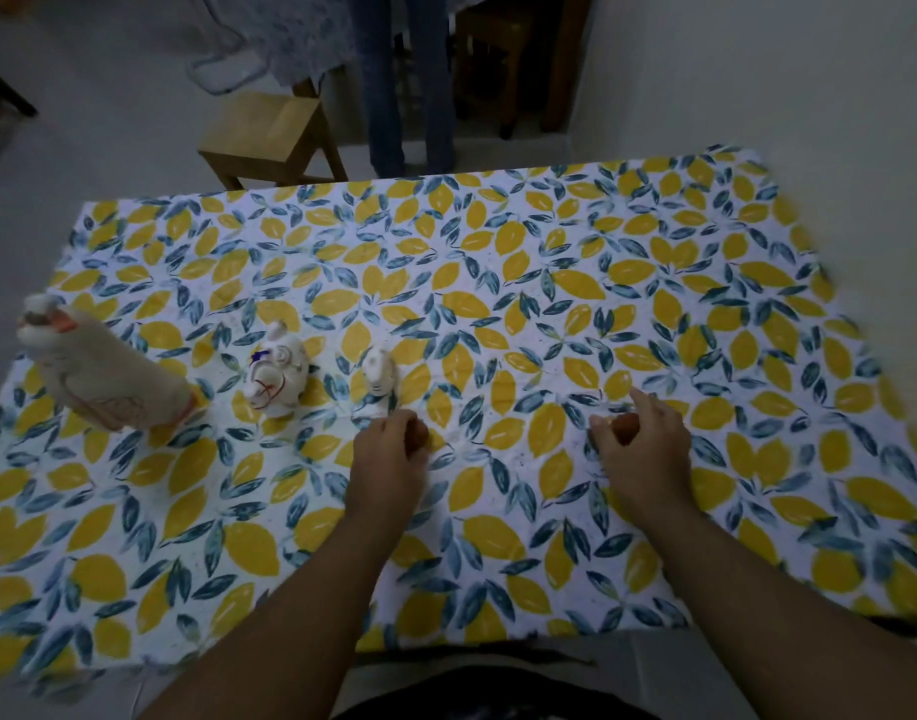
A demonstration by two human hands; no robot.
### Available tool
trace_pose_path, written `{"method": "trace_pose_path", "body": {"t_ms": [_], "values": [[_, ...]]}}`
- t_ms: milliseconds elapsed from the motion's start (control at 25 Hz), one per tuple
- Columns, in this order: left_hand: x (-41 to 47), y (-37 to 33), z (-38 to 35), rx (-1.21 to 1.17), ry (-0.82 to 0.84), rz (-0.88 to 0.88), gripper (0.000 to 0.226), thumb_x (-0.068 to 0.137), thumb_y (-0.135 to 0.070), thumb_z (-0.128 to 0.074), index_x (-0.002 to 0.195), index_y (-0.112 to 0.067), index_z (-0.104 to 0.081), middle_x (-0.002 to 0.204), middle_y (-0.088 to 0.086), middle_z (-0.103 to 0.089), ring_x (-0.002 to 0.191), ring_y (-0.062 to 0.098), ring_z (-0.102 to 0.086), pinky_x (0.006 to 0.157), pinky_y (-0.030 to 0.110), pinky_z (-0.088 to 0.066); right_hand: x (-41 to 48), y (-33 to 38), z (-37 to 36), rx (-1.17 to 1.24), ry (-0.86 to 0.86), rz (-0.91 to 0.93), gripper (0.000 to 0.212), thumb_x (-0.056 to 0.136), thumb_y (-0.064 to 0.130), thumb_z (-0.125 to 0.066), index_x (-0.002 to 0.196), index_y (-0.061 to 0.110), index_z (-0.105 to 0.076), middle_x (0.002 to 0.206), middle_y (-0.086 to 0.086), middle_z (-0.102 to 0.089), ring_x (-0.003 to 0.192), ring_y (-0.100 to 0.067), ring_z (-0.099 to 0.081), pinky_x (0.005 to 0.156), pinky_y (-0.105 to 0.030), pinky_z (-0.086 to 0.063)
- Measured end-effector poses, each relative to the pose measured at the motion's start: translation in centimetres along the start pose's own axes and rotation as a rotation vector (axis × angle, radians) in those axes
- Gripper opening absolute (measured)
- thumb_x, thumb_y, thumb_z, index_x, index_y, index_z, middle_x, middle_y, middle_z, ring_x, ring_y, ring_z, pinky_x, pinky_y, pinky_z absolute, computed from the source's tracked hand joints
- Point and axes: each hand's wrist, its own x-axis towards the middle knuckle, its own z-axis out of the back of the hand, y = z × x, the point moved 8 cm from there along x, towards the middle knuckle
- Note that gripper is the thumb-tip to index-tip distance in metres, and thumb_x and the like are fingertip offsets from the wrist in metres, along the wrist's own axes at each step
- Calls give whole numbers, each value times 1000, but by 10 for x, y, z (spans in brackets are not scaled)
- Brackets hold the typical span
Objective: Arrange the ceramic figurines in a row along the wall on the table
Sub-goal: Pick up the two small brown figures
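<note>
Three white ceramic figurines stand at the left of the table (654, 262): a tall duck (100, 374) at the far left, a round painted animal (276, 374) beside it, and a small white figurine (381, 376) further right. My left hand (389, 459) is closed around a small reddish-brown figurine (419, 434) just in front of the small white one. About a hand's width to the right, my right hand (643, 449) grips a second small reddish-brown figurine (625, 427), forefinger stretched out. Both small pieces are mostly hidden by my fingers.
A lemon-and-leaf tablecloth covers the table. A white wall (789, 70) rises behind the far right edge. Beyond the far edge stand a wooden stool (269, 135) and a person's legs (409, 96).
</note>
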Motion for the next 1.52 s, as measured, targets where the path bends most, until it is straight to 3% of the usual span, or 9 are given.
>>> {"method": "trace_pose_path", "body": {"t_ms": [160,280,440,560,680,920,1120,1320,1520], "values": [[-10,-8,-17,-9,51,22,52,92,-12,-71,140,-6,-54,129,19,-60,118,39,-55,93,47,-46,7,-7,-4,99,63,-147,88,80,49,-81,150,14,-43,153,-18,-34,138,-39,-36,105,-52,-39],[-11,-17,-19,-76,44,-44,42,92,-16,-71,132,-8,-61,123,16,-62,112,34,-59,86,37,-46,2,4,-12,166,79,-38,61,79,37,-85,130,14,-63,133,-16,-54,116,-36,-55,89,-45,-48],[-3,-30,-15,-319,-1,-7,44,91,-23,-73,133,-21,-60,115,-10,-61,103,7,-56,86,23,-46,-4,24,-26,358,192,51,34,87,18,-79,117,26,-67,106,1,-63,102,-25,-63,83,-38,-52],[17,-37,-11,-387,-20,-24,44,92,-21,-71,134,-26,-58,116,-10,-63,106,10,-60,87,24,-50,6,59,-39,392,303,164,36,87,17,-79,118,31,-67,109,5,-64,98,-13,-62,84,-31,-54],[43,-46,-5,-402,-22,-113,44,94,-13,-69,135,-23,-56,123,0,-65,112,14,-64,91,32,-55,24,96,-47,392,336,292,41,89,9,-74,117,37,-64,108,11,-65,94,5,-63,72,-14,-53],[90,-48,-7,-339,10,-214,49,92,-2,-64,137,-18,-54,128,7,-64,117,21,-62,95,39,-55,61,121,-67,261,334,380,47,93,0,-64,131,27,-62,129,-5,-65,106,-16,-61,77,-14,-47],[93,-40,-18,-375,4,-195,45,87,-1,-66,129,-13,-59,117,8,-68,107,22,-64,86,44,-56,61,115,-73,269,266,376,44,90,7,-74,129,22,-64,124,-8,-68,113,-27,-64,93,-42,-56],[94,-39,-18,-359,14,-185,48,85,7,-63,129,-13,-61,118,7,-69,106,18,-63,87,39,-56,61,113,-72,227,237,415,38,89,4,-74,121,24,-67,112,-6,-72,101,-20,-65,79,-30,-51],[96,-39,-18,-321,43,-196,49,85,6,-62,131,-14,-60,114,10,-71,99,25,-66,80,43,-57,58,110,-67,234,234,440,39,88,5,-76,117,29,-67,99,10,-65,93,-5,-62,76,-18,-50]]}}
